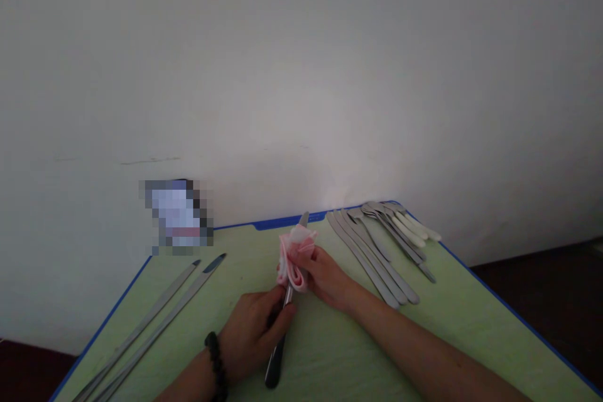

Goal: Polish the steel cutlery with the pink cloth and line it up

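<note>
My left hand (pixel 252 330) is closed around the handle of a table knife (pixel 281 333), whose dark handle end points toward me and whose blade tip pokes out past the cloth near the table's far edge. My right hand (pixel 325 276) pinches a folded pink and white cloth (pixel 294 257) wrapped around the knife's blade. A dark bead bracelet (pixel 215 358) sits on my left wrist. Both hands meet over the middle of the light green table top (pixel 471 320).
Two long knives (pixel 160 314) lie side by side at the left. Several knives, forks and spoons (pixel 381 245) lie in a row at the far right, some with white handles. A blurred bluish object (pixel 176 213) stands at the back left against the white wall.
</note>
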Demonstrator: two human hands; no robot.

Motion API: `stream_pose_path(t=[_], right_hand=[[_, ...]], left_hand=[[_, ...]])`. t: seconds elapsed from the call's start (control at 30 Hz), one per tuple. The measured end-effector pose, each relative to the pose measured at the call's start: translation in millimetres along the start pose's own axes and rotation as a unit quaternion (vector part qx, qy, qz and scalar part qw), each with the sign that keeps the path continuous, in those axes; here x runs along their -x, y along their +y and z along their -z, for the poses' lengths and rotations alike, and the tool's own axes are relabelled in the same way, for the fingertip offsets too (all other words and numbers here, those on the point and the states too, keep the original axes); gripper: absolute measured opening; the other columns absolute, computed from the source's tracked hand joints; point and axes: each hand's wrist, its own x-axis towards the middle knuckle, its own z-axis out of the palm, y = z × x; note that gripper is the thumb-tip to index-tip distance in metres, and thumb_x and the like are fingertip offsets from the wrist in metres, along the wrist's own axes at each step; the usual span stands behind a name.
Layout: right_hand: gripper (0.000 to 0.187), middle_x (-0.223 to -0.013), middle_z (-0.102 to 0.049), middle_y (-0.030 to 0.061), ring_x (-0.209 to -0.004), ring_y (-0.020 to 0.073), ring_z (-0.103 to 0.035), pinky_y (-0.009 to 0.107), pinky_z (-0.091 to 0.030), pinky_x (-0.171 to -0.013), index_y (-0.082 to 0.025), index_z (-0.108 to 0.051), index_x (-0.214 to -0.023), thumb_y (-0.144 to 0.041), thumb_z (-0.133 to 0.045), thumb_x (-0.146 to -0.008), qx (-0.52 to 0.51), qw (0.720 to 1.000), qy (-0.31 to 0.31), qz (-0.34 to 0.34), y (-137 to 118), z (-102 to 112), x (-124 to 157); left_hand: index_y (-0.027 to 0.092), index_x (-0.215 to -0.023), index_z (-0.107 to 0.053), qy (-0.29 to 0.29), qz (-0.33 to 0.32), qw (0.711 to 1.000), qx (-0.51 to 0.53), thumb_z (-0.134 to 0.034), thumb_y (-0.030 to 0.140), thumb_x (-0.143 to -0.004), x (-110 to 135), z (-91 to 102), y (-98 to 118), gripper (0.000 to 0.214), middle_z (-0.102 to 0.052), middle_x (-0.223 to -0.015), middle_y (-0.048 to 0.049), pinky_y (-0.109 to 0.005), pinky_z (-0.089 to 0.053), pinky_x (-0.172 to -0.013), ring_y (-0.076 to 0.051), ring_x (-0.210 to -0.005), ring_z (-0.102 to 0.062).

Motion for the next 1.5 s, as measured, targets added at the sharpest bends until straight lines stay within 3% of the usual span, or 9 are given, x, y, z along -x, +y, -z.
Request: stream_pose_path(t=[0.5,0.73,1.13,1.5], right_hand=[[0.042,-0.062,-0.063,0.0020,-0.059,0.0134,-0.059,0.028,-0.046,-0.065,-0.013,-0.064,-0.073,-0.054,-0.066,-0.073,0.000,1.000,-0.022,0.002,2.3,1.0,0.3],[0.042,-0.063,-0.063,0.0020,-0.054,0.0113,-0.056,0.026,-0.046,-0.060,-0.013,-0.064,-0.070,-0.054,-0.066,-0.074,-0.014,1.000,0.010,0.015,3.0,0.6,-1.5],[0.039,-0.070,-0.067,0.0047,-0.064,0.0143,-0.060,0.029,-0.046,-0.069,-0.012,-0.068,-0.076,-0.051,-0.068,-0.073,0.009,1.000,-0.008,0.009,4.9,4.6,-1.5],[0.037,-0.067,-0.065,0.0029,-0.059,0.0124,-0.057,0.028,-0.047,-0.065,-0.013,-0.064,-0.069,-0.049,-0.070,-0.072,-0.021,0.999,0.034,0.010,5.1,1.6,-2.3]], left_hand=[[0.020,-0.056,-0.032,-0.026,-0.017,0.999,0.027,-0.038,0.031,-0.083,-0.5,1.5,-5.3,0.030,-0.033,-0.052,0.0049,-0.024,-0.022,-0.050,-0.010,-0.048,-0.032],[0.019,-0.053,-0.033,-0.029,-0.041,0.999,0.013,-0.042,0.028,-0.081,1.1,2.2,-6.5,0.030,-0.035,-0.053,0.0042,-0.024,-0.023,-0.051,-0.010,-0.049,-0.034],[0.020,-0.064,-0.037,-0.016,-0.015,0.999,0.025,-0.031,0.041,-0.093,-0.1,1.6,-2.7,0.036,-0.041,-0.057,0.0035,-0.024,-0.026,-0.053,-0.012,-0.051,-0.038],[0.020,-0.060,-0.035,-0.016,-0.016,0.999,0.031,-0.035,0.033,-0.088,-0.2,1.8,-4.5,0.031,-0.035,-0.054,0.0048,-0.024,-0.024,-0.050,-0.010,-0.049,-0.034]])
